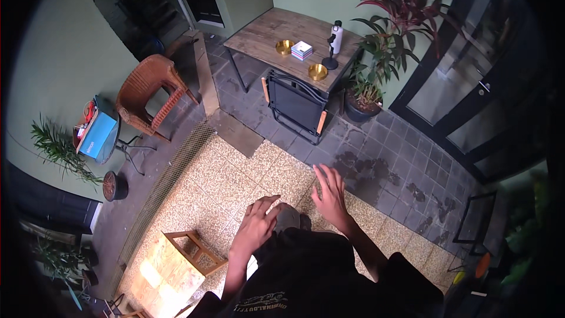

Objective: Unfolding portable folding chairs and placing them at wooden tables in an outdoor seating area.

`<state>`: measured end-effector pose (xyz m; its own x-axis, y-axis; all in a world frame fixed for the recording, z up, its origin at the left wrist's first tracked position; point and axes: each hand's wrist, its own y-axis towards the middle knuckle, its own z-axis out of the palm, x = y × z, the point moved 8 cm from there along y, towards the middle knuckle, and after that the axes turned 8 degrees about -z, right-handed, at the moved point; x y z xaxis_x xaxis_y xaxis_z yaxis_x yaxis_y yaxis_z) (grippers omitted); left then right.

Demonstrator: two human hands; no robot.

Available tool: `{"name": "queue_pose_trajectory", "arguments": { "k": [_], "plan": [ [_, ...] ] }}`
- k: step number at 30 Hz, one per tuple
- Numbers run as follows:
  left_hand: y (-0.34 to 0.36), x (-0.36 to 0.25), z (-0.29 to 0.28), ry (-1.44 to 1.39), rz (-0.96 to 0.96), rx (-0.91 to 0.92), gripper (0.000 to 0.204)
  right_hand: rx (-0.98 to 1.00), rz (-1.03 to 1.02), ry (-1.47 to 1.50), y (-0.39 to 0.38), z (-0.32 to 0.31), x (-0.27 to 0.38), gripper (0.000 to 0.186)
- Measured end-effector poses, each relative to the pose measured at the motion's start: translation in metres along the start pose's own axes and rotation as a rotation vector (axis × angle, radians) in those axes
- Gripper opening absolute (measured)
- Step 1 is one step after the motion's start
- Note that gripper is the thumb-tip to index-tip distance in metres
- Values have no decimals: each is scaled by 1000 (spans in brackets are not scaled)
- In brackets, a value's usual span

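Note:
My left hand (256, 224) hovers in front of my dark shirt (318, 277), fingers loosely curved and apart, holding nothing. To its right, my right hand (331, 197) is raised with its fingers stretched out and nothing in them. Neither hand touches a thing that I can make out. Ahead of them stands a folding chair (297, 105) with black fabric and wooden armrests, in front of a wooden table (256, 29). On that table are two gold bowls (284, 47), a stack of square cards or notes (301, 51), a white bottle (336, 40) and a small black stand (330, 62).
A wicker armchair (147, 91) and a small table with a blue box (97, 135) stand at the left. A wooden stool (170, 271) is at the lower left. Right of the table grows a potted plant (362, 106), near a glass door (465, 94). Grey tiles (394, 141) meet speckled flooring.

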<state>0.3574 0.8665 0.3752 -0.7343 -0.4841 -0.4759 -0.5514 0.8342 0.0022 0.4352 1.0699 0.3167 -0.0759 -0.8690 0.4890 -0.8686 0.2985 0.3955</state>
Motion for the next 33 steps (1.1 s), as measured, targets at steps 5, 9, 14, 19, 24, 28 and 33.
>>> {"name": "queue_pose_trajectory", "arguments": {
  "k": [5,9,14,19,24,28,33],
  "plan": [
    [94,58,-9,-57,-56,-31,45,-6,-16,37,110,38,-30,75],
    [180,108,-8,-74,-57,3,48,15,-6,73,185,86,-66,77],
    [302,169,-13,-214,-31,-47,46,27,39,-8,261,136,-116,87],
    [439,276,62,-365,-16,-100,58,49,77,-162,333,221,-197,95],
    [545,324,99,-129,-214,-36,71,89,231,-278,410,292,-292,97],
    [612,359,131,-53,-261,-32,76,110,126,-472,467,363,-367,86],
    [658,376,112,-22,-260,-151,73,187,-174,-671,515,411,-393,65]
  ]
}}
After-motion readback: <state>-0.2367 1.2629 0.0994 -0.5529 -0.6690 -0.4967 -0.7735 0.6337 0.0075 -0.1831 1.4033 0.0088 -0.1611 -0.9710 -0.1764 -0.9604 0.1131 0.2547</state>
